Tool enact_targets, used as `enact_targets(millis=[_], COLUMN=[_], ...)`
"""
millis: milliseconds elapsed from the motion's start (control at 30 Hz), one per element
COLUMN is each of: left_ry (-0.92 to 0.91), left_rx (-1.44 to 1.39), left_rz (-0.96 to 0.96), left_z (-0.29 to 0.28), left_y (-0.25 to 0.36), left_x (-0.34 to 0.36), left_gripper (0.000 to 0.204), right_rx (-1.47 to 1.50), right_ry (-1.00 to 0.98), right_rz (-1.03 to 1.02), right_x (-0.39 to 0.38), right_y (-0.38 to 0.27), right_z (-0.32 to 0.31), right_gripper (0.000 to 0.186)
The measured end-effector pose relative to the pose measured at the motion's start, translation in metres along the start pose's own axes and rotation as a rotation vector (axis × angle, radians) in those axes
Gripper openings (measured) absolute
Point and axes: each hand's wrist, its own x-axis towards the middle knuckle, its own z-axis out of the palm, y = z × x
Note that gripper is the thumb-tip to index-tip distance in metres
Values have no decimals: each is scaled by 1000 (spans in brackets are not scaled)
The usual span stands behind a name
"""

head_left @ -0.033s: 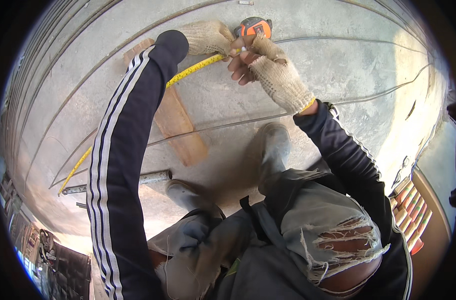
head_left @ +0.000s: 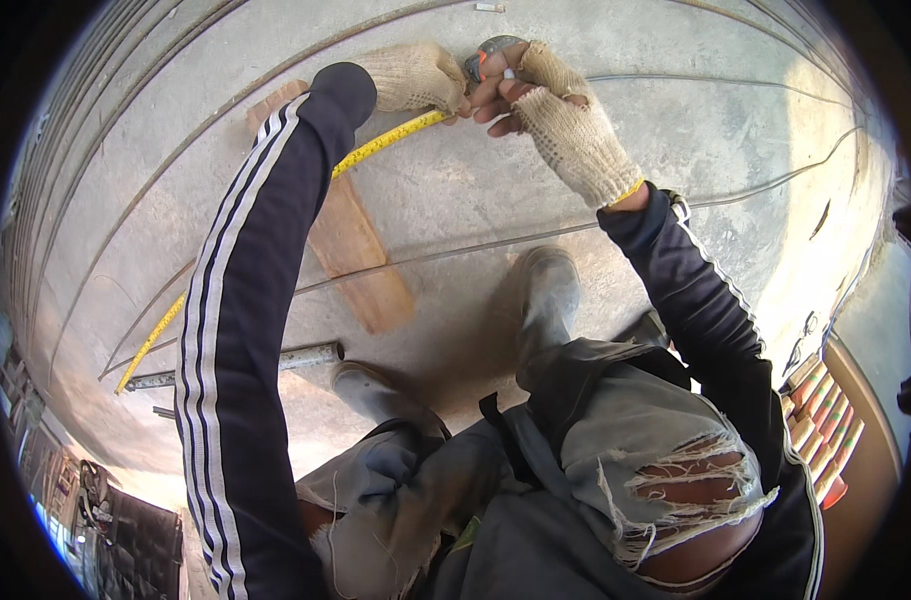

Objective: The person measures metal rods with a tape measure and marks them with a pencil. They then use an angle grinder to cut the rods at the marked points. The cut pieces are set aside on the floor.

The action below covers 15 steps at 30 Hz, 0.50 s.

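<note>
My left hand (head_left: 420, 85), in a cream knitted fingerless glove, pinches the yellow tape blade (head_left: 385, 140), which runs diagonally down-left under my sleeve toward the steel tube (head_left: 295, 358). My right hand (head_left: 565, 120), gloved the same way, has a small white object (head_left: 508, 75) between thumb and fingers, too small to name. Its fingertips lie over the black and orange tape measure case (head_left: 490, 55), partly hiding it; whether they grip the case is unclear.
Long thin rods (head_left: 205, 120) cross the concrete floor (head_left: 675, 280). A wooden plank (head_left: 345, 250) lies beneath the tape. My booted feet (head_left: 545, 290) stand below. At the right are stacked striped pieces (head_left: 820, 430); dark clutter (head_left: 95, 510) fills the lower left.
My right hand has shifted slightly right and upward, and its fingers now cover more of the tape measure case. My left hand is almost unchanged.
</note>
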Motion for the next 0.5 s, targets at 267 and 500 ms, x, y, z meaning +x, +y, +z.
enact_targets(millis=[267,500], left_ry=[-18,-132], left_rx=[-34,-75], left_rz=[40,75], left_z=[0,-4], left_y=[6,-3], left_x=[-3,13], left_gripper=[38,32], right_rx=[-1037,-900], right_ry=[-410,-610], right_rz=[-676,-258], right_x=[101,106], right_y=[-16,-32], right_z=[-77,-64], right_gripper=[21,37])
